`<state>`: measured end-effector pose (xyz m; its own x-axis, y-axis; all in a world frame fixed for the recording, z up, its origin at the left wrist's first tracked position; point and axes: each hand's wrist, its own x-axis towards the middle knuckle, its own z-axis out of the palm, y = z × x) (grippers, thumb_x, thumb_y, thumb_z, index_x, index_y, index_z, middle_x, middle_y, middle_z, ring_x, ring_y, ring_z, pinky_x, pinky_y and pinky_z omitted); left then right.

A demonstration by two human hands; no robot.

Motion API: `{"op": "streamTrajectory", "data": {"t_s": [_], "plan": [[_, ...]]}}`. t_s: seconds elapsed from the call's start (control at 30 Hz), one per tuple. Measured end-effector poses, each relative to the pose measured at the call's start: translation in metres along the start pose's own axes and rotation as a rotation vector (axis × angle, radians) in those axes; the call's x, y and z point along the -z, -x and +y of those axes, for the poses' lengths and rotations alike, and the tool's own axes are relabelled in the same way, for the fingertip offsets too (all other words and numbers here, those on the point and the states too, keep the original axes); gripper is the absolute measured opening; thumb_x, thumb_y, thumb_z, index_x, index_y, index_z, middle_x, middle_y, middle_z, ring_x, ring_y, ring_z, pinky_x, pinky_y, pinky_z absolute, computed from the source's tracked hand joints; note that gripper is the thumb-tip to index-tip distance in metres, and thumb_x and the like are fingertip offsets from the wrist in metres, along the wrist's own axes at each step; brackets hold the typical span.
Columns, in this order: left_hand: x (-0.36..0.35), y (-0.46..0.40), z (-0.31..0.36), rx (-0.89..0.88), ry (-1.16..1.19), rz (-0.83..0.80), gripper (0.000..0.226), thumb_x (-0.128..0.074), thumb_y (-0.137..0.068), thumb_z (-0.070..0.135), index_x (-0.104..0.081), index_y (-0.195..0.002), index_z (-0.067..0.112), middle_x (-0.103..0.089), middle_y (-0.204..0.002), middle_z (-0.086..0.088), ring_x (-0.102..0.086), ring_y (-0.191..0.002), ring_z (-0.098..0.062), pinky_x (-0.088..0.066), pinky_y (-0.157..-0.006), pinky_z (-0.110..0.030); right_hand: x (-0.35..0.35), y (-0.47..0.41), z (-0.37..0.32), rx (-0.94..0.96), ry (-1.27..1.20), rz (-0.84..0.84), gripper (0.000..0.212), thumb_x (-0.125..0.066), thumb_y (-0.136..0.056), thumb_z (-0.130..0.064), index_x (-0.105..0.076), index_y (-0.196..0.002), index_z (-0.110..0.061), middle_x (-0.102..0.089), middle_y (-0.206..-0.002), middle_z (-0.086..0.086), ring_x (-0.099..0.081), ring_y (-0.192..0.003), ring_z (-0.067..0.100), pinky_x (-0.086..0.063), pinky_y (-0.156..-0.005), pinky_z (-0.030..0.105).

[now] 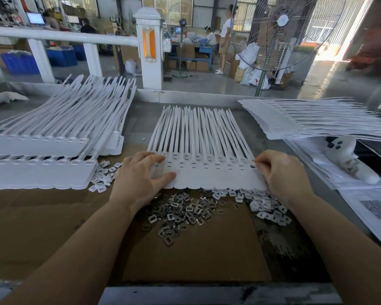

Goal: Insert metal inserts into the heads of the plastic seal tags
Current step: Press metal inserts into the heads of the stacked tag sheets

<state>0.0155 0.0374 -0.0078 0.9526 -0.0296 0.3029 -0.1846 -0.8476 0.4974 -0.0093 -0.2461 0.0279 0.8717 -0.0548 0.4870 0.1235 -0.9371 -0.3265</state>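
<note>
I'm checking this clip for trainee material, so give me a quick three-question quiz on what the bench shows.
1. True or false: the grey metal inserts lie loose on brown cardboard.
2. Which hand pinches at the end head of the white plastic seal tag strip: A left, B right?
3. Fill in: the small white plastic caps lie to the ___ of the inserts.

Key: 1 true; 2 B; 3 right.
</note>
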Motion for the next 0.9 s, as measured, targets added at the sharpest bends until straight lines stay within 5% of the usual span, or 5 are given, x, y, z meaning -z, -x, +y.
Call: {"op": "streamTrajectory", "data": {"t_s": [0.33,0.9], "plan": [[0.000,0.000,0.000,0.007,-0.007,-0.013,0.062,-0.057,-0.076,0.061,-0.050,-0.130,0.033,-0.041,-0.141,0.006,-0.028,-0.130,-0.021,-0.024,-0.108,-0.041,-0.007,-0.001,0.005,0.110,0.089,-0.016,0.010,-0.059,-0.087,-0.004,-0.069,-0.089,-0.003,-0.067,-0.089,0.010,-0.059,-0.085,0.029,-0.038,-0.070,0.030],[0.000,-0.001,0.001,0.009,-0.034,-0.027,0.064,-0.054,-0.076,0.064,-0.047,-0.132,0.034,-0.039,-0.142,0.006,-0.027,-0.131,-0.022,-0.024,-0.109,-0.044,-0.010,0.010,0.008,0.107,0.122,-0.111,0.028,-0.059,-0.077,0.014,-0.071,-0.097,-0.002,-0.061,-0.094,0.009,-0.058,-0.091,0.028,-0.050,-0.075,0.038]]}}
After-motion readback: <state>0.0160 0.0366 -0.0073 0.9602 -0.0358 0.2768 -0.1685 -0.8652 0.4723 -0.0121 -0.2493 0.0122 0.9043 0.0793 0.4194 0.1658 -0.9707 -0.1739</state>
